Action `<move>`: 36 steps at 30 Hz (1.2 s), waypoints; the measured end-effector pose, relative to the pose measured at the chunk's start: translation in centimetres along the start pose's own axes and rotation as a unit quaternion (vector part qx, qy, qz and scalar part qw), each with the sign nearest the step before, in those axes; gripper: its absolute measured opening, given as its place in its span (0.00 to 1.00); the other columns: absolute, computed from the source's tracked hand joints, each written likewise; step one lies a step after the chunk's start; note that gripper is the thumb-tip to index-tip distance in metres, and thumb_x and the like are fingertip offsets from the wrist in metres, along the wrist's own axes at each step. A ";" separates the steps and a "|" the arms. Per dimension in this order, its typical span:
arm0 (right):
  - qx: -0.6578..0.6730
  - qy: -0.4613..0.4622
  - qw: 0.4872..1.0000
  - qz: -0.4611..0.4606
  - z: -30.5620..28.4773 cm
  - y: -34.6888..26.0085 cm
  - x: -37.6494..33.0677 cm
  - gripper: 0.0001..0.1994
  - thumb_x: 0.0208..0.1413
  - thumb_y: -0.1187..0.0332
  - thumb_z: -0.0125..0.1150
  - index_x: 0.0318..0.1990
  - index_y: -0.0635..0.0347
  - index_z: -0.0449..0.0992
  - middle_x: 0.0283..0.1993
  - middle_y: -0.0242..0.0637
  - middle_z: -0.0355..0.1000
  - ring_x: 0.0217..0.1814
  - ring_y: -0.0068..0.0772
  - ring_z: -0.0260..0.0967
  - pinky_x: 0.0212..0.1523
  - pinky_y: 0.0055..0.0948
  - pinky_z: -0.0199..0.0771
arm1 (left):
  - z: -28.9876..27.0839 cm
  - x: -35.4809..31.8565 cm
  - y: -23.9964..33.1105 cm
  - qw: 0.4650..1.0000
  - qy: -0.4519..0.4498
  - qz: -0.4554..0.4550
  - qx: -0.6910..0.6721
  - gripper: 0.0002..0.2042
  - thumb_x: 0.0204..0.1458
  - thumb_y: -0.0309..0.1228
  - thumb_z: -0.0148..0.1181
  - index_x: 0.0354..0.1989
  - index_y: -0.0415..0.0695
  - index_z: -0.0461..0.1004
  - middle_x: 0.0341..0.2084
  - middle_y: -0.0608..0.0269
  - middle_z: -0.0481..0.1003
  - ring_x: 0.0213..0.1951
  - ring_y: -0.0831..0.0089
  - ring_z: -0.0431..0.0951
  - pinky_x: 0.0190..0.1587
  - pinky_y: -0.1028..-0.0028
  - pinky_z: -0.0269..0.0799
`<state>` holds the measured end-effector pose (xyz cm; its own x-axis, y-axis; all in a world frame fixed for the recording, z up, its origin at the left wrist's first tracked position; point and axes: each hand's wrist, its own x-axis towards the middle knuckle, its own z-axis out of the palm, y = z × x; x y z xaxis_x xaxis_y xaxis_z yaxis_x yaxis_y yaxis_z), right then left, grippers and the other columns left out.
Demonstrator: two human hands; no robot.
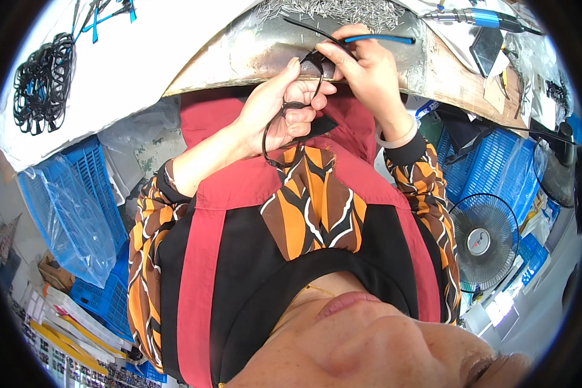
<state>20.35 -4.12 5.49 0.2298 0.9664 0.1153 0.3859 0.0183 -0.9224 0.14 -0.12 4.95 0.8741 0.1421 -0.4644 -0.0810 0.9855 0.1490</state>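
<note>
Black plastic spectacle frame (290, 123), thin and curved, sits in the person's left hand (279, 107), just in front of the worktop's edge and above a red apron. The left grip is closed around the frame, fingers curled over its rim and thumb stretched up toward the frame's top corner. The right hand (366, 68) meets that corner from the other side; its grip is pinched shut on a slim blue-handled tool (376, 39), whose dark tip points toward the frame. A pale bangle circles the right wrist.

Both hands rest against the worn, silvery metal worktop (252, 52). Behind them lies a heap of small silver metal pins (333, 10). To the right, further back, lies a blue-bodied power driver (475, 17). Far left, on a white sheet, is a pile of black spectacle frames (44, 81).

Below the worktop, blue plastic crates (94, 194) stand on the person's left, partly under clear plastic bags, and a small round fan (484, 241) stands on the right.
</note>
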 end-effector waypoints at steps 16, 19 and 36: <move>-0.099 -0.010 0.995 -0.001 0.2 1.5 1.0 0.15 0.60 0.58 0.71 0.43 0.60 0.79 0.28 0.31 0.78 0.25 0.16 0.70 0.28 0.22 0.72 | -0.5 0.6 -0.4 0.998 -0.049 0.031 0.007 0.35 0.72 0.56 0.35 0.54 0.29 0.73 0.30 0.64 0.72 0.20 0.85 0.62 0.22 0.80 0.62; -0.125 0.006 0.990 -0.066 -0.4 0.1 0.4 0.19 0.61 0.51 0.67 0.37 0.61 0.81 0.33 0.40 0.79 0.32 0.44 0.76 0.35 0.36 0.74 | 0.0 0.1 -0.2 0.999 -0.022 0.034 0.033 0.35 0.72 0.57 0.36 0.54 0.30 0.73 0.30 0.64 0.72 0.20 0.85 0.62 0.22 0.81 0.62; 0.133 0.059 0.986 0.084 -1.1 0.2 2.1 0.10 0.61 0.74 0.67 0.45 0.60 0.72 0.33 0.31 0.76 0.33 0.19 0.75 0.31 0.19 0.73 | -3.9 1.0 -0.1 0.487 0.043 0.694 0.528 0.33 0.45 0.19 0.78 0.49 0.42 0.55 0.38 0.59 0.73 0.40 0.69 0.83 0.62 0.55 0.74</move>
<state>21.87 -2.34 5.94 0.3789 0.9252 -0.0189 0.0892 -0.0569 -0.9944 -0.89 0.31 1.04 0.3010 0.6516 0.6963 -0.2338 -0.6575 0.7163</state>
